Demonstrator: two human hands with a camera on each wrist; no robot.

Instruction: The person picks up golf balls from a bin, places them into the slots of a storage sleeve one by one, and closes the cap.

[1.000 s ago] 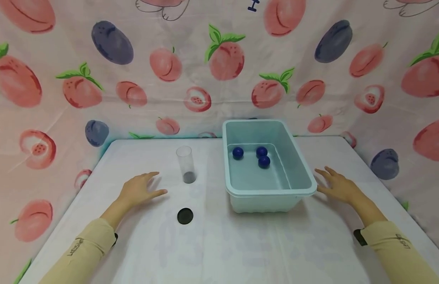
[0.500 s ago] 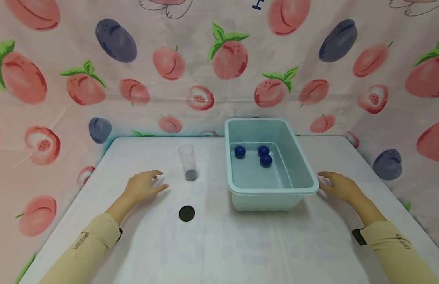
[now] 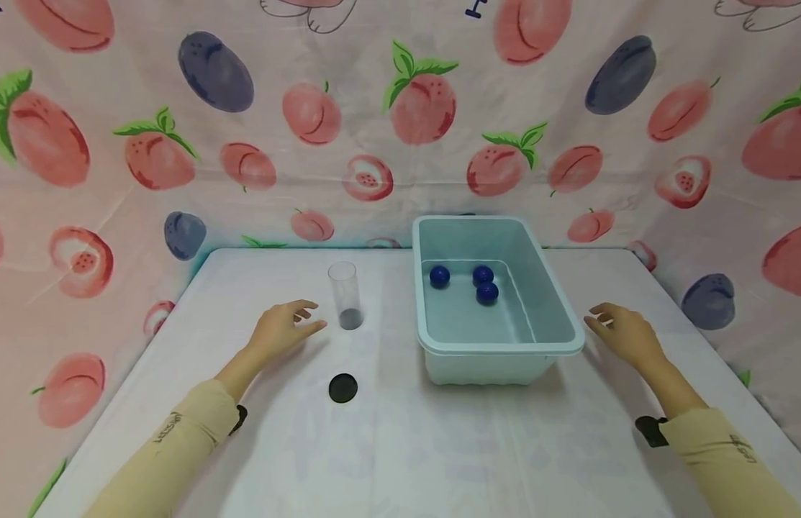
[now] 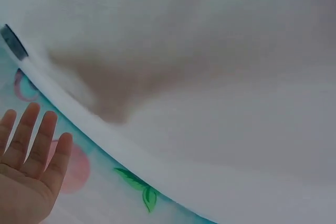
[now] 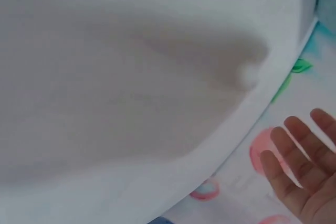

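A clear plastic tube (image 3: 345, 295) stands upright on the white table (image 3: 400, 446), with something dark at its bottom. My left hand (image 3: 288, 325) hovers just left of it, fingers relaxed, holding nothing; the left wrist view shows the same hand (image 4: 29, 169) with straight fingers. A black round cap (image 3: 342, 388) lies nearer me. The light blue bin (image 3: 500, 350) holds three dark blue balls (image 3: 487, 292). My right hand (image 3: 620, 331) is beside the bin's right front corner, empty, and appears open-palmed in the right wrist view (image 5: 299, 179).
A fruit-print cloth (image 3: 400, 129) hangs behind and on both sides of the table. The table edge (image 4: 131, 156) shows in both wrist views. Both of my sleeves (image 3: 173, 446) lie over the front part of the table.
My left hand has lifted and moved forward and right, closer to the tube. My right hand has risen slightly by the bin. Tube, cap, bin and balls have not moved.
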